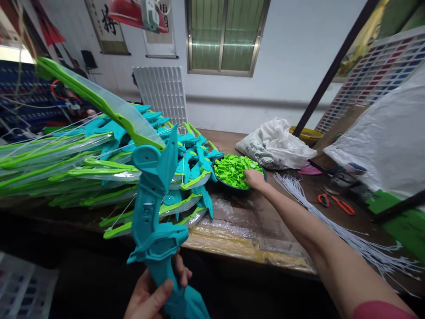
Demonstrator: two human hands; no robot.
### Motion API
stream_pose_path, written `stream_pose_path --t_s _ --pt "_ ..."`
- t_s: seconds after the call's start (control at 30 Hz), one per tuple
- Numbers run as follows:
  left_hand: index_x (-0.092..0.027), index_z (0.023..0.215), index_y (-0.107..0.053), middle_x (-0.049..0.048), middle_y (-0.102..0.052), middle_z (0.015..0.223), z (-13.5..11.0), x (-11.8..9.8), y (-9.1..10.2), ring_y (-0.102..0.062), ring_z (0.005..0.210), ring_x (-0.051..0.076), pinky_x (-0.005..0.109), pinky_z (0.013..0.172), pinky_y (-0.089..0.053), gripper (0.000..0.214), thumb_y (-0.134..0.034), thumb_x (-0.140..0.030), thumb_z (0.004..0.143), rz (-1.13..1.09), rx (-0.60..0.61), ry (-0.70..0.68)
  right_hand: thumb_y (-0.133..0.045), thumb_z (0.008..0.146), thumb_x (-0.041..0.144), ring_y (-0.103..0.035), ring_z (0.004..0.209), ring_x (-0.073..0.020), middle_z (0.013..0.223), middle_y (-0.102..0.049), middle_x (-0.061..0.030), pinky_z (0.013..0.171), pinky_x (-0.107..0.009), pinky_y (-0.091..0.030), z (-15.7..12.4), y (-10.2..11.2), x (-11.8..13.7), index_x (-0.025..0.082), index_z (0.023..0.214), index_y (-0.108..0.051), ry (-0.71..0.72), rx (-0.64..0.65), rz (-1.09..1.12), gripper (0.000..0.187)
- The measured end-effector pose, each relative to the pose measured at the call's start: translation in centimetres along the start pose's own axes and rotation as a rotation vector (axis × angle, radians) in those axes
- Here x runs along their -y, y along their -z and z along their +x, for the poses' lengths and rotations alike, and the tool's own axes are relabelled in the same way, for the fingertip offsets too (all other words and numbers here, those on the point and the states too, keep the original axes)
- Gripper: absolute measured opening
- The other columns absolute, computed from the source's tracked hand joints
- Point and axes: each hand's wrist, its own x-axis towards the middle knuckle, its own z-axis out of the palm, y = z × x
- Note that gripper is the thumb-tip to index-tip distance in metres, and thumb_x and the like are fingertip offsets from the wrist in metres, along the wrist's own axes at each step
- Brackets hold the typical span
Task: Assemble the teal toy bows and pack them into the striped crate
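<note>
The brown surface (262,219), taped along its front edge, bears heaped teal-and-green bows (109,165) at left; a dark basin (234,189) of green pieces (232,170); a white sack (277,144); at right, white cords (332,223) and a red-handled tool (344,206).

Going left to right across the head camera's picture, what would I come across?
Pile of teal-and-green bows → dark bowl of bright green pieces → white sack → orange-handled tool → green box-like object.
</note>
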Motion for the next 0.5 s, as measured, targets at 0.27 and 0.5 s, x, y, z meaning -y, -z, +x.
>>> stream_pose_path --t_s 0.27,0.5 --pt "-0.017 0.094 -0.065 0.0023 -0.061 0.083 0.3 0.3 -1.5 -0.058 0.07 0.014 0.034 0.08 -0.052 0.015 -0.072 -0.029 0.091 -0.04 0.148 -0.155 -0.065 0.09 0.018 -0.069 0.102 -0.0291 0.104 -0.073 -0.0177 0.094 -0.044 -0.054 -1.8 2.1 1.2 0.01 0.103 -0.072 0.034 -0.21 0.236 0.017" --pt "-0.019 0.1 -0.057 -0.0019 -0.059 0.077 0.0 0.6 -2.2 -0.052 0.051 0.009 0.031 0.063 -0.053 0.03 -0.055 -0.049 0.102 -0.169 0.097 -0.184 -0.071 0.091 0.043 -0.072 0.083 -0.0187 0.098 -0.076 -0.006 0.075 -0.031 -0.059 -14.7 3.1 9.6 0.021 0.115 -0.07 0.388 -0.16 1.034 0.032"
